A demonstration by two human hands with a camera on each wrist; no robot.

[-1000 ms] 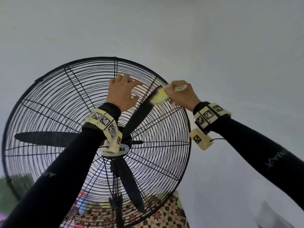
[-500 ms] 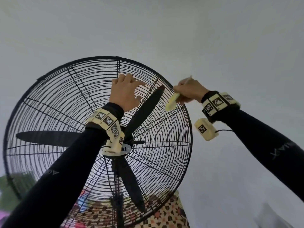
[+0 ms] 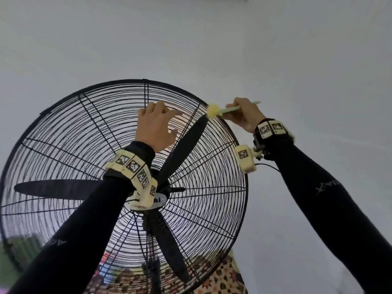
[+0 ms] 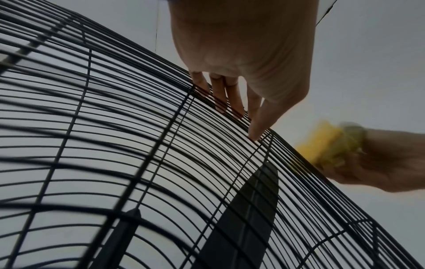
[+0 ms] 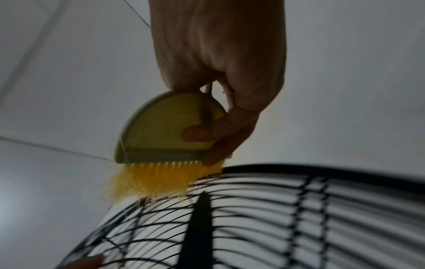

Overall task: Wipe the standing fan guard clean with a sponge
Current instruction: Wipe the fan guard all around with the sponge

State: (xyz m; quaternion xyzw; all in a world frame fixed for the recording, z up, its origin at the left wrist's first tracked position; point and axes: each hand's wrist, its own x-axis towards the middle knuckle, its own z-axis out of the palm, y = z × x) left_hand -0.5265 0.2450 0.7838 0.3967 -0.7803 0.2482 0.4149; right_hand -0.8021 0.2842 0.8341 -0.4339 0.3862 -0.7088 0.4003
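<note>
The black wire fan guard [image 3: 144,80] fills the left of the head view, tilted up at me. My left hand [image 3: 156,126] rests on its upper wires with the fingers [image 4: 232,98] fairly straight against them. In my right hand [image 3: 244,115] I grip not a sponge but a small brush [image 3: 213,111] with a pale green body [image 5: 165,127] and yellow bristles [image 5: 156,182]. The bristles touch the guard's upper right rim [image 5: 299,170], just above a black blade tip [image 5: 200,209]. In the left wrist view, the brush [image 4: 322,145] is blurred beside the rim.
Behind the guard are three black blades [image 3: 186,145] and the hub badge [image 3: 158,200]. A plain pale wall [image 3: 275,49] lies beyond. A patterned cloth [image 3: 220,276] shows below the fan's lower edge. Open air lies right of the rim.
My right hand has carried the brush up and outward, from the guard's face to its upper right rim. The left hand has stayed on the upper wires.
</note>
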